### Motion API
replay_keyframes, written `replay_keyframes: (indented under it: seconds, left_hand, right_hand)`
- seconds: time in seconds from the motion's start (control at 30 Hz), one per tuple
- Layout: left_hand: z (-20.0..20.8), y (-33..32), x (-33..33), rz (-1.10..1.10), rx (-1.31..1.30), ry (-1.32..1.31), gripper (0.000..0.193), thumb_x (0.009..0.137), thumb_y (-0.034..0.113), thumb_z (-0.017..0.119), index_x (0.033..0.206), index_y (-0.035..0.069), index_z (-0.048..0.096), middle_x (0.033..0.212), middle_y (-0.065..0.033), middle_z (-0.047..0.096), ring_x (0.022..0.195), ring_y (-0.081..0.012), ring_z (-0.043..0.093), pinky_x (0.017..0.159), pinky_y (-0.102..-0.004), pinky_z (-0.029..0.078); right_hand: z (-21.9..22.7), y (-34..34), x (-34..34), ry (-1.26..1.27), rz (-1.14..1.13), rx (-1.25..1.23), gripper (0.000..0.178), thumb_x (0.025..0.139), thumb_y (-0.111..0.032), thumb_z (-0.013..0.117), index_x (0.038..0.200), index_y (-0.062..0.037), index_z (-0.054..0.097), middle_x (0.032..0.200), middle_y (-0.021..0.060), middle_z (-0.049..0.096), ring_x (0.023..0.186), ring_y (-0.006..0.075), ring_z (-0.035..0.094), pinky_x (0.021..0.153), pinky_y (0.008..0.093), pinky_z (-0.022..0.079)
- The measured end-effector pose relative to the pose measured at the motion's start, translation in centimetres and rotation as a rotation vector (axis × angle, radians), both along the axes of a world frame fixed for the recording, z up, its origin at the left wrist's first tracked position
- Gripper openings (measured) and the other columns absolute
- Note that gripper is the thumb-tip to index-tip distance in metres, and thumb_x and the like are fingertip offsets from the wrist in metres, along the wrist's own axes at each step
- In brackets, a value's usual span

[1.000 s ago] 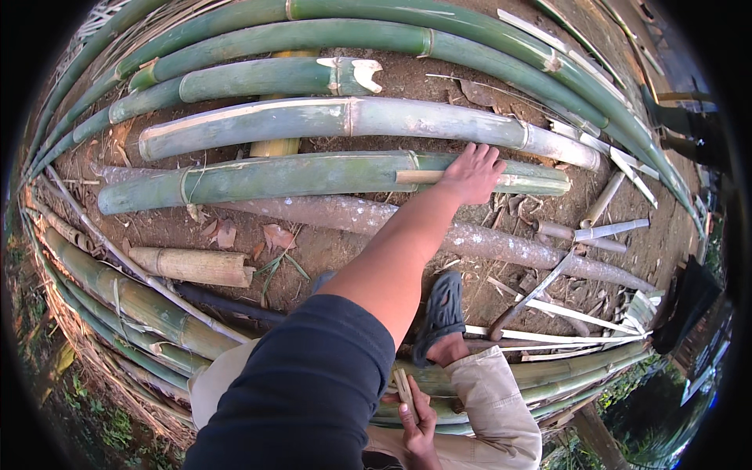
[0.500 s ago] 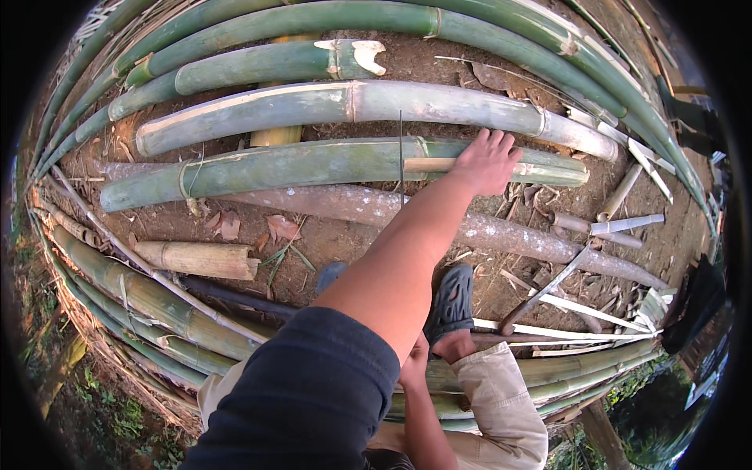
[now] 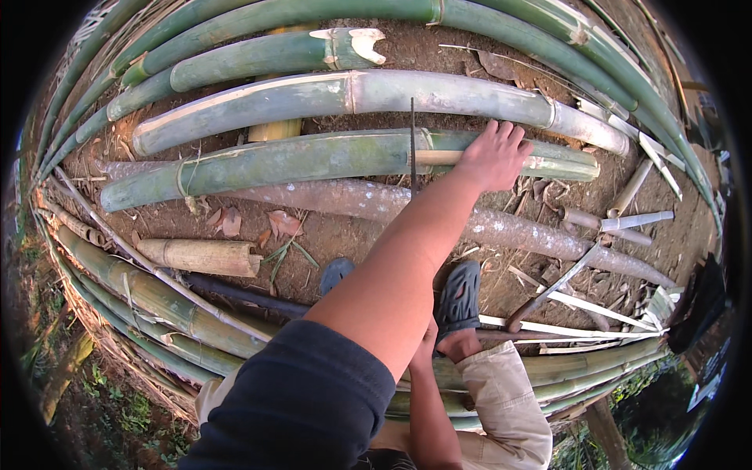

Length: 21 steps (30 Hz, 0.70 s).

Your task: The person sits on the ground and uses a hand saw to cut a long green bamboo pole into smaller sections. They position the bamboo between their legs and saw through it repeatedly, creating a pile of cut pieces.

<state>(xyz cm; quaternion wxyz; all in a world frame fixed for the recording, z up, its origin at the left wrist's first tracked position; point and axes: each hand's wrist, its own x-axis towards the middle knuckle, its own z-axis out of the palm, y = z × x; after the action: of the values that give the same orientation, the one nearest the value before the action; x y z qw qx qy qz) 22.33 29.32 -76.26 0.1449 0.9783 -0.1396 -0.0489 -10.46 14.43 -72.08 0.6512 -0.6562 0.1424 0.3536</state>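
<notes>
My left hand reaches across and grips a thick green bamboo pole near its right end, fingers over the far side. A pale strip on the pole runs beneath this hand. Just left of the hand, a thin dark saw blade crosses the pole beside a joint ring. The blade's near part disappears behind my left forearm. In line with it, my right hand is closed low down near my right shoe, partly covered by the left arm. It appears to hold the saw, though the handle is hidden.
A brown, pale-spotted log lies under the pole. Beyond is a whitish bamboo pole. A dry bamboo piece sits at left. A long-bladed knife rests among split strips at right, near my dark shoe.
The whole view has shifted slightly, and the poles sit a little higher in it. The saw blade stands slightly further right in view. My left hand keeps its hold on the bamboo pole.
</notes>
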Motion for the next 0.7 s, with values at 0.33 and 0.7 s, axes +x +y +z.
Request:
replay_keyframes:
  seconds: [0.33,0.7]
  left_hand:
    - [-0.1,-0.1,0.1,0.007,-0.031,0.016,0.04,0.101,0.031,0.041,0.131,0.007,0.052,0.119,-0.0151,0.051,0.112,-0.0272,0.048,0.092,-0.0461,0.038]
    - [0.2,-0.2,0.4,0.004,-0.051,0.007,0.04,0.101,0.03,0.042,0.132,0.006,0.052,0.119,-0.0158,0.051,0.113,-0.0285,0.048,0.094,-0.0477,0.038]
  right_hand:
    - [-3.3,-0.3,-3.9,0.013,-0.118,-0.056,0.053,0.102,-0.014,0.057,0.15,0.0029,0.04,0.146,0.0159,0.052,0.131,0.0189,0.048,0.111,0.0329,0.035]
    - [-6.3,-0.5,-6.4,0.111,-0.182,-0.023,0.055,0.1,-0.015,0.06,0.15,-0.0002,0.042,0.144,0.0139,0.055,0.129,0.0172,0.05,0.109,0.032,0.037]
